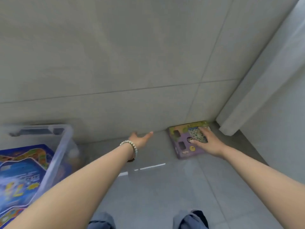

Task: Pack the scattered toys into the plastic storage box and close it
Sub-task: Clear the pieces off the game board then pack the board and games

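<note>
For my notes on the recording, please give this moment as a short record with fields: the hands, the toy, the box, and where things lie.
left hand: left hand open, empty, stretched toward the wall, beaded bracelet on the wrist
right hand: right hand spread flat on the purple toy box, fingers open, no grip visible
toy position: on the floor, in the corner against the wall
storage box: clear plastic storage box at left, no lid on it, holds a blue game box

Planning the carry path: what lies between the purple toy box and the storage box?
Head view: bare floor, with only the open left hand above it.
</note>
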